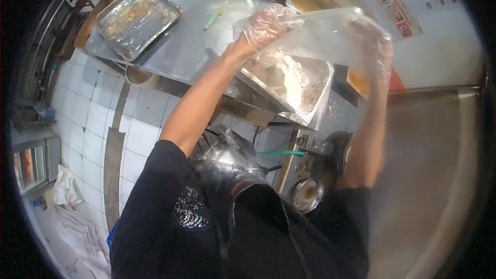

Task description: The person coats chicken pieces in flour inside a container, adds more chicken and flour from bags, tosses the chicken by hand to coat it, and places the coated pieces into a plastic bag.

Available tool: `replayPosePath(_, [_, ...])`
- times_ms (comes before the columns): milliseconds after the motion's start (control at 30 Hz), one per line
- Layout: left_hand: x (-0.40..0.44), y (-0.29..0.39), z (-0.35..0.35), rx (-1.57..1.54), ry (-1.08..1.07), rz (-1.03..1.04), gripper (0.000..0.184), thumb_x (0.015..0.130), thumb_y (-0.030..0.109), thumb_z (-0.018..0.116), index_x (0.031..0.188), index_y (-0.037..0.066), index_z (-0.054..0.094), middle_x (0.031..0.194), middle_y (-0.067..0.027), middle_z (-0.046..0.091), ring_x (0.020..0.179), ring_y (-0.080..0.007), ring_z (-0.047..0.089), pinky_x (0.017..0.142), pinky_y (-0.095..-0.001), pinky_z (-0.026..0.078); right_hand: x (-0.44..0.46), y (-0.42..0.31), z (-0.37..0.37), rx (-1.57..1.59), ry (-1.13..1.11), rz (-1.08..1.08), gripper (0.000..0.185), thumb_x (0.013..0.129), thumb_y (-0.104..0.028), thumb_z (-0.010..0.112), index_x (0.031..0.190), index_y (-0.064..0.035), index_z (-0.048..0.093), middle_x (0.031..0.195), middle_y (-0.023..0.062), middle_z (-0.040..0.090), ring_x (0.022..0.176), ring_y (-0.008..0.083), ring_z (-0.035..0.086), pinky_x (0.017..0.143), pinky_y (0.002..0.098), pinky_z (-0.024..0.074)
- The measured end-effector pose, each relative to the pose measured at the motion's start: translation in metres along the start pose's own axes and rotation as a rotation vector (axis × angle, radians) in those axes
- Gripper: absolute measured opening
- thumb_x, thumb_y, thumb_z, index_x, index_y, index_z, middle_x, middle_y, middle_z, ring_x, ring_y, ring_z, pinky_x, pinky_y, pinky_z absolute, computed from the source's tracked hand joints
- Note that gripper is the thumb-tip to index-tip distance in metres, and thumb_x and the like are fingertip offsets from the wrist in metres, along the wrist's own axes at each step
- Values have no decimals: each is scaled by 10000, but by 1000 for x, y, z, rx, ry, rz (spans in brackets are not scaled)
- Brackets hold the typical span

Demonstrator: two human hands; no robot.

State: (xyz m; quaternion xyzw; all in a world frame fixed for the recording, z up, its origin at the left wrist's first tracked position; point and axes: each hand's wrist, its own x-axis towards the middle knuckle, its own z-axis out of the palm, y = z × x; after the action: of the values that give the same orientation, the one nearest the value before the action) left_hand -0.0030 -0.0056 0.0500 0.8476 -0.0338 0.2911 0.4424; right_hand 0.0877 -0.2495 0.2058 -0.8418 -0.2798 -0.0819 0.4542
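Observation:
My left hand (266, 27), in a clear plastic glove, is closed on one edge of a clear plastic sheet (323, 31). My right hand (375, 46), gloved the same way and smeared by motion, grips the sheet's other end. Between them the sheet is stretched and raised over a rectangular metal pan (321, 108). Inside the pan lies a white, powdery or creamy heap (293, 82) with greyish patches; I cannot tell what it is. Part of the pan's far side is hidden behind the sheet.
A shallow metal tray (106, 39) with yellowish scraps sits on the steel table (191, 36), right of which lies a green-and-yellow stick-like item (214, 17). Another metal container (310, 0) stands by the wall. Below are a green hose (281, 153) and a round metal dish (307, 195).

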Motion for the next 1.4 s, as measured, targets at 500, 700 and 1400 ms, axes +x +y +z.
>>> replayPosePath(500, [-163,8,-178,-975,423,-641,562,943,360,641,1398,64,493,1328,-119,605,1233,-223,559,1078,-332,372,-72,-57,7,-179,44,-375,319,918,-88,583,1220,9,621,1236,167,626,1135,211,604,984,363,473])
replayPosePath(700, [-280,8,-313,-1096,515,-730,582,1010,414,489,1437,22,435,1398,-159,538,1345,-290,458,1183,-392,208,-60,-48,46,-415,231,-22,328,906,-85,582,1221,5,610,1212,158,631,1117,212,607,978,362,476])
replayPosePath(1400, [-425,-38,-555,-612,1588,-479,590,1066,352,263,1441,-99,324,1452,-233,443,1281,-345,484,1146,-428,321,145,-343,843,297,-504,-575,342,865,-58,577,1204,-22,590,1087,99,651,1009,197,616,920,328,493])
